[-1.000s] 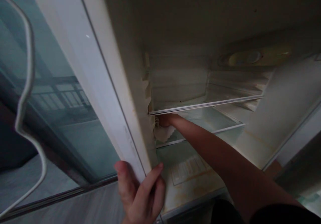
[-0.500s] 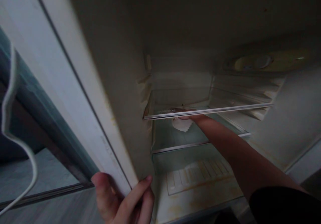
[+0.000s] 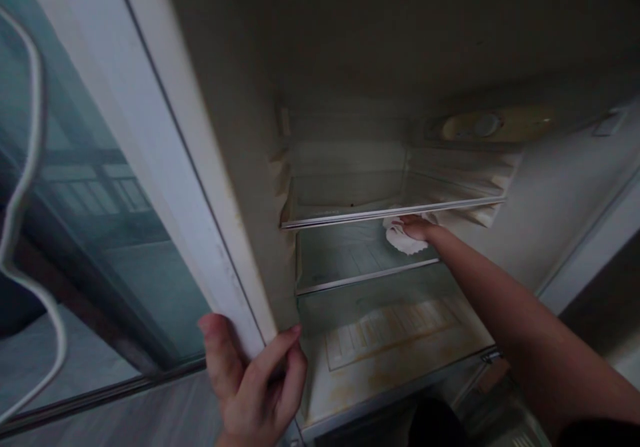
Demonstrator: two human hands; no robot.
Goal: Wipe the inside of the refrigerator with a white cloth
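Observation:
My left hand is wrapped round the front edge of the refrigerator's left side wall, thumb outside and fingers inside. Deep in the refrigerator, my right hand holds a white cloth with a wavy edge, pressed down on the lower glass shelf near its right side. The upper glass shelf passes just above that hand, and its front strip partly covers the cloth and fingertips.
Yellow-brown stains mark the refrigerator floor below the shelves. A control dial sits on the right wall above shelf ledges. A white cable hangs at the left, before a glass sliding door.
My right hand has slid the cloth rightward along the lower shelf, and more of both now shows. My left hand keeps its hold on the refrigerator edge. The view has shifted slightly.

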